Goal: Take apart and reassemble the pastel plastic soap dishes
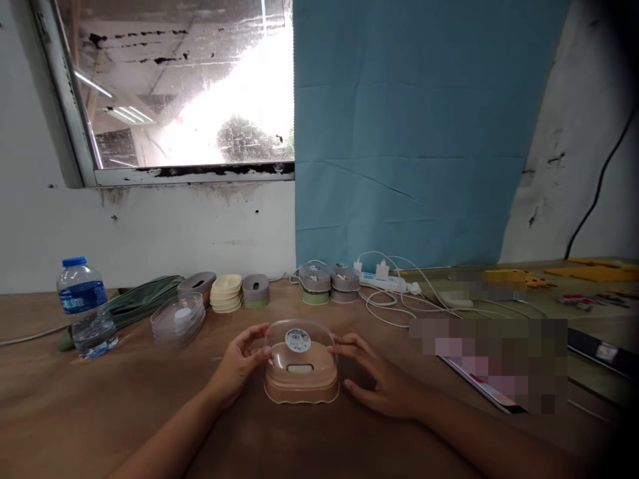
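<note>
We have the pink box [301, 394] on the tabletop [150, 406] right before us, under a clear cover [301, 357] whose round sticker [298, 340] is too small to read. Our left hand [239, 362] curls at the cover's left side, thumb in front; its other fingertips are partly hidden, so we cannot tell how firmly it grips. Our right hand [377, 379] is loosely open, fingers touching the cover's right side, thumb apart. Both forearms run out of view below.

Behind, we see clear covers [178, 322], cream trays [226, 294] and two-tone boxes [314, 286]. The bottle [84, 309] partly hides a green bag [142, 303]. To our right, blurred blocks mask most of a screen [482, 386]. The window [184, 86] and blue cloth [409, 133] are cut off above.
</note>
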`<state>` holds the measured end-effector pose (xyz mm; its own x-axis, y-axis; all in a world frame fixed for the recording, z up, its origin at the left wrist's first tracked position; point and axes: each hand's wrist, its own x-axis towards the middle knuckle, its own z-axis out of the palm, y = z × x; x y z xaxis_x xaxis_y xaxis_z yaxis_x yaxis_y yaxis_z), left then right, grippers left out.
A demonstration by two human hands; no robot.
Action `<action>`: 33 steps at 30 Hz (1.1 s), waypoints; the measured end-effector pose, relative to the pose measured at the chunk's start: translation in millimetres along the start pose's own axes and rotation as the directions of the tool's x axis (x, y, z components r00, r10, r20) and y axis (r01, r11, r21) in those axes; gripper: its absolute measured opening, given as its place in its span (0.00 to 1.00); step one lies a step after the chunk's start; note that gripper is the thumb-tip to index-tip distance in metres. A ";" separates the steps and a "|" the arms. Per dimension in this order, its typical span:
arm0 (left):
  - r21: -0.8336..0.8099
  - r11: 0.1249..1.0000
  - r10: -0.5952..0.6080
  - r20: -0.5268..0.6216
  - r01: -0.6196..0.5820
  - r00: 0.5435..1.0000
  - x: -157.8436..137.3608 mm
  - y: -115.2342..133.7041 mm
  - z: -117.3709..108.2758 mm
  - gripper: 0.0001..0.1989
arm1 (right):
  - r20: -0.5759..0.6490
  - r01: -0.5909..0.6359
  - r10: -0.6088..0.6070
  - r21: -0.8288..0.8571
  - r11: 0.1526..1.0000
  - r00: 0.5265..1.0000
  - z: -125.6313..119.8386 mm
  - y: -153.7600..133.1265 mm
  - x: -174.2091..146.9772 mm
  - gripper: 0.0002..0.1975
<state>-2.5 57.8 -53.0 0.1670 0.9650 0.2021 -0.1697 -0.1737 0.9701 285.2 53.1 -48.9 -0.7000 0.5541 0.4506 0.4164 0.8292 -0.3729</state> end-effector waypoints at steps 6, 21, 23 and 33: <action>0.048 0.998 0.030 -0.016 -0.029 0.999 2.6 0.6 1.5 0.28 | -0.068 -0.021 0.025 0.062 0.998 0.997 0.7 -2.2 3.8 0.18; 0.219 0.974 -0.081 0.130 0.051 0.988 4.2 -8.6 -12.3 0.23 | 0.047 -0.067 0.064 0.069 0.995 0.997 2.9 2.5 5.3 0.23; 0.218 0.975 -0.087 0.159 0.051 0.983 5.1 -8.3 -14.7 0.23 | 0.041 -0.059 0.057 0.053 0.997 0.998 3.5 1.7 5.0 0.23; 0.533 0.831 0.115 0.109 -0.155 0.987 4.9 -2.6 -6.4 0.19 | 0.061 0.184 -0.178 -0.104 0.977 0.982 -3.4 -5.8 8.1 0.23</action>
<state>-7.4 64.2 -55.3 0.2512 0.9116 0.3255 0.3511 -0.3992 0.8470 279.2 53.0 -40.4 -0.7969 0.3922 0.4594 0.3390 0.9199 -0.1973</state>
